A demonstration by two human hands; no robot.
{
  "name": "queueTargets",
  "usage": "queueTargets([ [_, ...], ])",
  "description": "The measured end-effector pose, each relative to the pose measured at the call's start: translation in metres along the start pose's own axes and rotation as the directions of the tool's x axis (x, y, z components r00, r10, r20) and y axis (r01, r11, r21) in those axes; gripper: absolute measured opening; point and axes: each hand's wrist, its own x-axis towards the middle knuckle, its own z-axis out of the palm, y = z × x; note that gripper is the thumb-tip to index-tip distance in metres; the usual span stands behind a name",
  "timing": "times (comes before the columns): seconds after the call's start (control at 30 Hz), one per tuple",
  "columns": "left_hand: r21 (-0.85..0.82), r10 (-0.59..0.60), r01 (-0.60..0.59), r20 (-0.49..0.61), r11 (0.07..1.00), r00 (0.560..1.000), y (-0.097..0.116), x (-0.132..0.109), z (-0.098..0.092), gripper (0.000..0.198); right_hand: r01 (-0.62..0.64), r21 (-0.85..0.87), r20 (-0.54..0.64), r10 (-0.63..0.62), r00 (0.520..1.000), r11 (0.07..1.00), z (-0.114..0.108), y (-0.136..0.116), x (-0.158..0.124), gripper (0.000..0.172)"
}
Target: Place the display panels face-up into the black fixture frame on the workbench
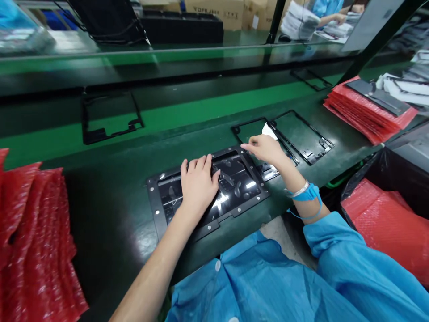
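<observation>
A black rectangular fixture [197, 233] with several small round metal dots along its rim lies on the dark green bench. Inside its rim is a glossy dark panel [231, 197] that reflects the lamps. My left hand [198, 183] rests on the panel and the fixture's far edge, fingers spread. At the fixture's far right corner is my right hand [263, 148], thumb and fingers drawn together; anything between them is too small to make out. Two thin black frames, one nearer [248, 121] and one farther right [310, 129], lie beyond it, with a white scrap [269, 131] near them.
Red bubble bags [36, 241] are piled at the left, and more [365, 112] at the right under a dark panel. A black-lined bin [362, 163] holds red bags. Another black frame [112, 134] lies on the green strip. Another person's hand [338, 19] is at the far right.
</observation>
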Motion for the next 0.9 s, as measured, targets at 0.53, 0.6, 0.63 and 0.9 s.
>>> queueTargets([
  [0.53,-0.76,-0.64,0.232,-0.295,0.607,0.71,-0.045,-0.045,-0.058,0.022,0.111,0.83,-0.156,0.036,0.987,0.547,0.037,-0.027,-0.006,0.065],
  [0.6,-0.915,-0.747,0.223,-0.114,0.335,0.655,-0.049,-0.046,-0.049,0.024,0.115,0.883,-0.151,0.045,0.988,0.455,0.034,-0.028,-0.008,0.063],
  [0.63,-0.947,-0.77,0.189,-0.083,0.258,0.633,-0.049,-0.045,-0.046,0.028,0.111,0.897,-0.137,0.03,0.99,0.428,0.031,-0.028,-0.009,0.061],
  [0.9,-0.982,-0.881,0.091,-0.105,0.165,0.462,-0.067,-0.036,-0.052,0.043,0.031,0.93,0.044,-0.195,0.98,0.366,0.021,-0.01,-0.054,0.046],
])
